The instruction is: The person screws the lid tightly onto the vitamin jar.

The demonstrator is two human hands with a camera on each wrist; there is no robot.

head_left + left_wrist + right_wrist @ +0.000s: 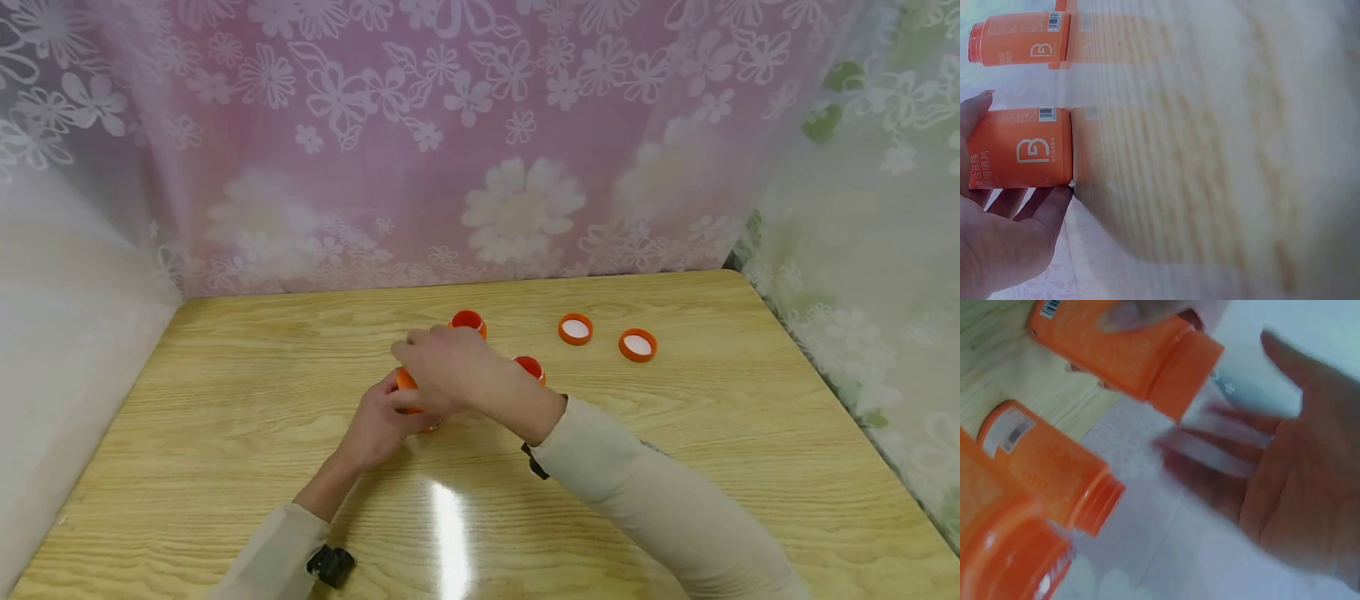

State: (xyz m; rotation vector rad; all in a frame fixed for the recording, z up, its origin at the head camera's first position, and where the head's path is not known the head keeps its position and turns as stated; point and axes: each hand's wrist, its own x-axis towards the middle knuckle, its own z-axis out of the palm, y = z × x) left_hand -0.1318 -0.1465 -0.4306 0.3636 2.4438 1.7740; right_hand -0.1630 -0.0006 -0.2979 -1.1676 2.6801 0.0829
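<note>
My left hand point(377, 429) grips an orange pill bottle point(1019, 149) marked with a white B, its base on the wooden table in the left wrist view. An orange cap point(1186, 376) sits on this bottle's neck. My right hand point(1310, 469) is just beyond the cap, fingers spread and blurred, with a gap to it in the right wrist view. From the head view the same hand hides most of the bottle. Two more orange bottles stand uncapped close by: a rear bottle point(468, 320) and a bottle to the right point(531, 367), partly behind my right wrist.
Two orange lids with white liners, a left lid point(575, 329) and a right lid point(637, 344), lie liner-up on the table point(247, 400) toward the back right. A flowered curtain point(360, 192) hangs along the table's far edge, with pale sheets on both sides.
</note>
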